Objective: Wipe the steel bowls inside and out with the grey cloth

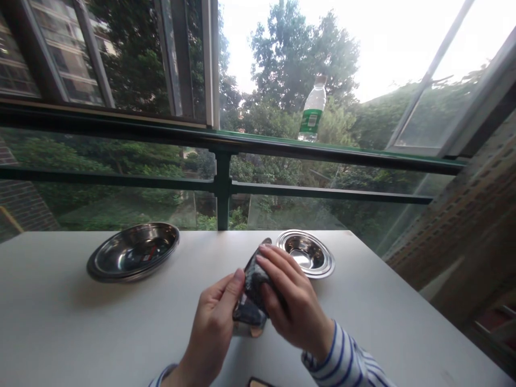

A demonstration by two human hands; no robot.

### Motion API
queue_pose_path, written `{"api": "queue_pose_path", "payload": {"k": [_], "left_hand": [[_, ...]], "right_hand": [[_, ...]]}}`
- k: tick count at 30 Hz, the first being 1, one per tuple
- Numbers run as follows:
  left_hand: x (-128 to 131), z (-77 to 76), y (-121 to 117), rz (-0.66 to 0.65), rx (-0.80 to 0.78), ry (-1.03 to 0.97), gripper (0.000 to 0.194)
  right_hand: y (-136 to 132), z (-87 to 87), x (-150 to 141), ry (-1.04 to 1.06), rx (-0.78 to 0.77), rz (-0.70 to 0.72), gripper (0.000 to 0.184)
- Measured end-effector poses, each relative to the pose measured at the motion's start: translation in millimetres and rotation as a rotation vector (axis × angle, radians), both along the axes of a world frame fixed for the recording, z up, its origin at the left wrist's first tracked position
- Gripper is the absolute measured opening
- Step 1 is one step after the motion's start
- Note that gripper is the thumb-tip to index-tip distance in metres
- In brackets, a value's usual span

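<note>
My left hand grips the left edge of a dark, glossy, flattish object, its thumb on top. This object is tilted above the white table, and its exact kind cannot be made out. My right hand presses a crumpled dark grey cloth against its upper face, fingers bent over it. Much of both items is hidden behind my fingers. Just beyond my right hand sits a round shiny metal bowl with a wide rim, partly covered by the hand.
Large oval metal dishes, seemingly stacked, lie at the table's back left. Behind the table runs a green railing with glass. A plastic bottle with a green label stands on it. A dark-edged item pokes in at the bottom edge.
</note>
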State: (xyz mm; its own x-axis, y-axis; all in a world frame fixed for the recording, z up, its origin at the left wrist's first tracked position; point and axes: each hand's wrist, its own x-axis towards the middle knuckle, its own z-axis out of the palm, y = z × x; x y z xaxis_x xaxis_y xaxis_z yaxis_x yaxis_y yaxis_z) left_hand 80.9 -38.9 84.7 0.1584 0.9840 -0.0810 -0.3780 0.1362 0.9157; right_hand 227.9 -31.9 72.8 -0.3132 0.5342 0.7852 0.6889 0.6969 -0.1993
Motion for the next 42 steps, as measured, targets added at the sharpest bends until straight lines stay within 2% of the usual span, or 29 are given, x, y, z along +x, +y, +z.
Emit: {"api": "queue_pose_path", "payload": {"k": [5, 7, 10, 12, 16, 18, 22, 24, 30, 32, 34, 37, 39, 42], "left_hand": [[-1, 0.2, 1, -0.031, 0.007, 0.031, 0.033], [-1, -1.4, 2, -0.033, 0.014, 0.044, 0.033], [-3, -4.0, 3, -0.004, 0.035, 0.065, 0.032], [-4, -4.1, 3, -0.007, 0.045, 0.081, 0.032], [-4, -0.3, 1, 0.014, 0.038, 0.049, 0.031], [-4, 1.3, 1, 0.009, 0.028, 0.036, 0.03], [-3, 2.3, 1, 0.015, 0.037, 0.075, 0.031], [-2, 3.4, 1, 0.041, 0.022, 0.06, 0.03], [-1, 10.8, 1, 0.12, -0.042, -0.043, 0.031], [-2, 10.0, 1, 0.093, -0.027, -0.019, 0.031], [-2, 7.0, 1, 0.071, -0.005, 0.021, 0.031], [-2, 2.3, 2, 0.098, 0.016, 0.037, 0.032], [-4, 1.6, 3, 0.111, 0.004, 0.014, 0.031], [-11, 4.9, 8, 0.109, -0.048, -0.067, 0.026]], "right_hand": [[12, -2.8, 12, 0.248, -0.18, -0.129, 0.031], [8, -1.7, 8, 0.212, -0.174, -0.128, 0.033], [-1, 0.8, 0, 0.061, -0.089, -0.05, 0.04], [0, 0.5, 0, 0.048, -0.084, -0.015, 0.04], [14, -4.4, 12, 0.292, -0.26, -0.09, 0.035], [15, -4.8, 14, 0.345, -0.3, -0.106, 0.035], [3, -0.7, 4, 0.184, -0.16, -0.021, 0.038], [2, -0.7, 3, 0.166, -0.149, 0.019, 0.039], [22, -8.0, 17, 0.468, -0.385, -0.018, 0.036], [16, -4.8, 14, 0.401, -0.325, -0.012, 0.035], [6, 1.0, 7, 0.246, -0.212, 0.014, 0.036], [-3, 6.5, 1, 0.102, -0.129, 0.071, 0.041], [2, 4.6, 4, 0.188, -0.175, 0.064, 0.038], [17, -2.7, 14, 0.458, -0.361, 0.037, 0.035]]}}
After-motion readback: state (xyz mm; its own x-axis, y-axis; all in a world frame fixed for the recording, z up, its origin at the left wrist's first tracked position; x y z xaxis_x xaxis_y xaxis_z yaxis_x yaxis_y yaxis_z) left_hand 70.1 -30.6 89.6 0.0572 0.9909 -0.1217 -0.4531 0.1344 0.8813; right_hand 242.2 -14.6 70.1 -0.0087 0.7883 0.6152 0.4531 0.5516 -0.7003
